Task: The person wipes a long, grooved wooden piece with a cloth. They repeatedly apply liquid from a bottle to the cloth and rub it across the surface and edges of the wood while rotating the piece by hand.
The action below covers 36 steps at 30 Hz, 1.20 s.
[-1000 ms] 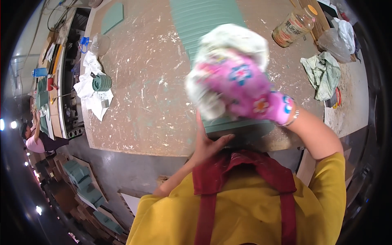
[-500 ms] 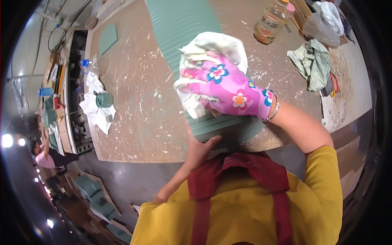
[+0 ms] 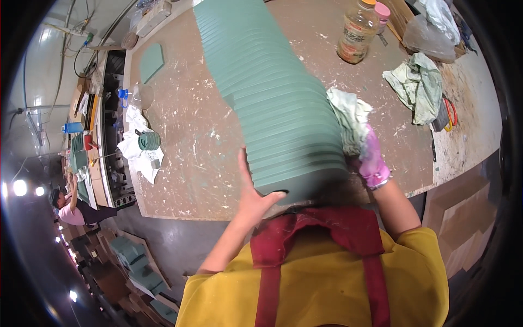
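Shifted off the top of the green panel row (image 3: 278,103), the white rag (image 3: 351,117) is now at its right side in the gloved right hand (image 3: 372,161).
Packed face to face, the row runs from the near edge of the worktop (image 3: 188,131) to its far edge; the bare left hand (image 3: 253,196) cups its near left corner, thumb and fingers wide apart. Rag-covered, the right hand's fingers hold the cloth, their exact bend hidden. Toward the worktop's far right corner stands an orange-capped bottle (image 3: 357,35); a loose green panel (image 3: 151,61) lies by the far left corner.
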{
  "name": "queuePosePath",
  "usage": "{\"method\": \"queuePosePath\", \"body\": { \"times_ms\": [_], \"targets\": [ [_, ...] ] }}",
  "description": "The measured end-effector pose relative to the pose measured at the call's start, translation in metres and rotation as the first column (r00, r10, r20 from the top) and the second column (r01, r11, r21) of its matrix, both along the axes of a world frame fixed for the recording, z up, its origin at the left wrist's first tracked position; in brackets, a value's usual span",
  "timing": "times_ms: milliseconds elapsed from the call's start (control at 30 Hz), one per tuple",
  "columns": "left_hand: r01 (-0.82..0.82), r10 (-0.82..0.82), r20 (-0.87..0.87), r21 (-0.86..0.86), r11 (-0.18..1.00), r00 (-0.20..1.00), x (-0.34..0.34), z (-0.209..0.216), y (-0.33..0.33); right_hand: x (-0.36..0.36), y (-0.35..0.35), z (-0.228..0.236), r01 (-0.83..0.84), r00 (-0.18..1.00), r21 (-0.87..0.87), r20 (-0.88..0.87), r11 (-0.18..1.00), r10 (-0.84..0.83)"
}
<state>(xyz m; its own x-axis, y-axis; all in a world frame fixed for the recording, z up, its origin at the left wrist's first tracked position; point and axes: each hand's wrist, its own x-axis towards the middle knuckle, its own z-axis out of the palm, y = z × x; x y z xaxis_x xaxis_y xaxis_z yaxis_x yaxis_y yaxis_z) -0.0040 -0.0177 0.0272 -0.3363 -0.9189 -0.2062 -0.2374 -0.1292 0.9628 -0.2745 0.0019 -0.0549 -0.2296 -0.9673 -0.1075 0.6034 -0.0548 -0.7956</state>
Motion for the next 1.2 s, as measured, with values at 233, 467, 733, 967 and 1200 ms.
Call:
{"method": "queuePosePath", "body": {
  "times_ms": [233,467,733,967,1200],
  "targets": [
    [0.362,-0.128,0.419,-0.546,0.755,0.899,0.005,0.002,-0.046,0.006,-0.059,0.104,-0.397,0.021,-0.097,-0.995,0.913,-0.097],
    [0.192,-0.031,0.283,-0.561,0.806,0.959,-0.003,0.001,-0.040,0.066,-0.096,0.118,-0.605,-0.153,-0.016,-0.979,0.796,-0.135],
    [0.200,-0.071,0.247,-0.552,0.810,0.966,-0.001,0.000,-0.040,0.056,-0.093,0.142,-0.527,-0.372,0.213,-0.928,0.822,0.002],
    [0.073,-0.020,0.112,-0.489,0.869,0.994,0.000,-0.015,-0.032,0.060,-0.094,0.136,-0.606,-0.239,0.093,-0.968,0.790,-0.070],
    [0.053,-0.044,0.043,-0.233,0.971,0.998,-0.010,-0.006,-0.028,0.082,-0.089,0.120,-0.583,-0.241,0.023,-0.960,0.812,-0.146]
  ]
}}
